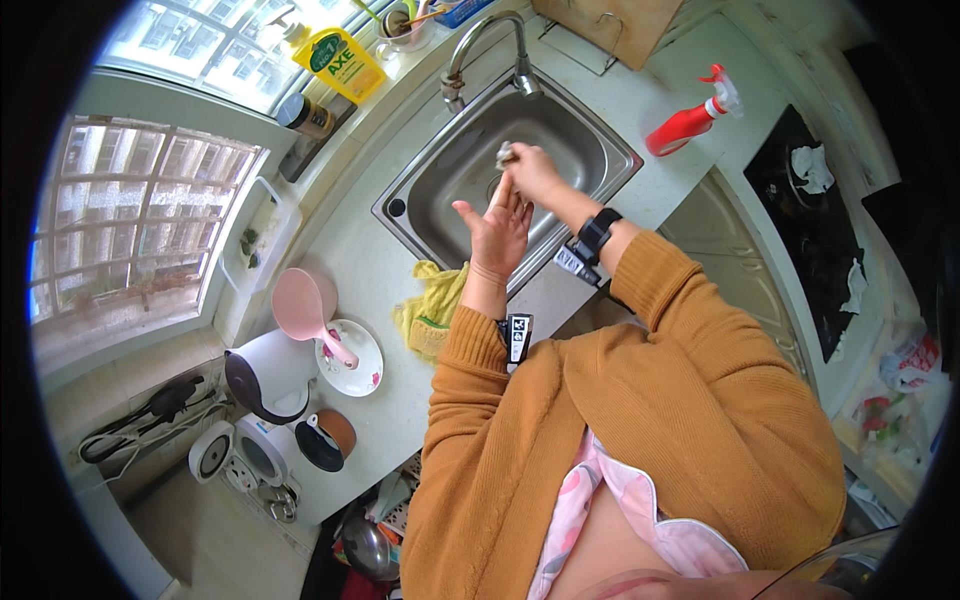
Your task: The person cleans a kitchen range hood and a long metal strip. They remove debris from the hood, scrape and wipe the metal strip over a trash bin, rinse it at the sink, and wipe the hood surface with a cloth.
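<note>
Over a stainless steel sink [420, 187], my right hand [531, 174] is closed around a small crumpled greyish wad [505, 155], too small to identify. Just below it, my left hand [501, 236] is held with fingers extended and thumb spread, palm up, holding nothing; its fingertips meet or overlap the right hand. The chrome faucet [491, 26] arches over the sink's back edge, and no water stream can be made out. A yellow-green cloth [431, 289] with a sponge [429, 337] lies by the sink's near left corner, beside my left wrist.
A red spray bottle [682, 129] stands right of the sink, near a black cooktop [787, 187]. At left are a pink ladle [300, 300], a floral plate [360, 375], a white kettle [274, 367] and a brown pot [334, 439]. Yellow dish soap [337, 64] stands by the window.
</note>
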Demonstrator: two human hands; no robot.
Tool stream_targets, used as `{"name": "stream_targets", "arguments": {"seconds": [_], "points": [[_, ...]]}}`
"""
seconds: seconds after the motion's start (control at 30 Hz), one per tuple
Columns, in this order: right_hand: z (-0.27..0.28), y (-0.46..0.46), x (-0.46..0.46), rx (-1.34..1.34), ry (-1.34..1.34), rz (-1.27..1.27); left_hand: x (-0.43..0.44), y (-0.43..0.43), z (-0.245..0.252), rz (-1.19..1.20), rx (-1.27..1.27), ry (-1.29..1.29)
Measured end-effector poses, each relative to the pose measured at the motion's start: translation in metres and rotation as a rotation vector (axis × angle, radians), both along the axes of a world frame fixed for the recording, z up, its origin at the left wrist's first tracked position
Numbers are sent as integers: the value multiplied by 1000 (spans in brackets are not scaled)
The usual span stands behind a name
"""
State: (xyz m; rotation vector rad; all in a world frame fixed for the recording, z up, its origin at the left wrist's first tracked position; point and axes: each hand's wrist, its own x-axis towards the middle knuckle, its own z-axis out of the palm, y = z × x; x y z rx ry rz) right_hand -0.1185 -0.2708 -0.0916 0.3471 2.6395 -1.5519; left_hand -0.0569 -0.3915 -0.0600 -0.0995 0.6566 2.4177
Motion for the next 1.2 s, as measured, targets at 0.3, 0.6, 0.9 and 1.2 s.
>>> {"name": "stream_targets", "arguments": {"seconds": [0.3, 0.6, 0.9, 1.2], "points": [[16, -14, 48, -123, 383, 348, -12, -3, -4, 278, 95, -261], [5, 2, 4, 46, 96, 12, 4, 8, 15, 176, 276, -134], [33, 16, 24, -861, -260, 249, -2, 13, 37, 274, -5, 28], [23, 28, -1, -804, -402, 142, 5, 25, 26, 109, -954, 936]]}}
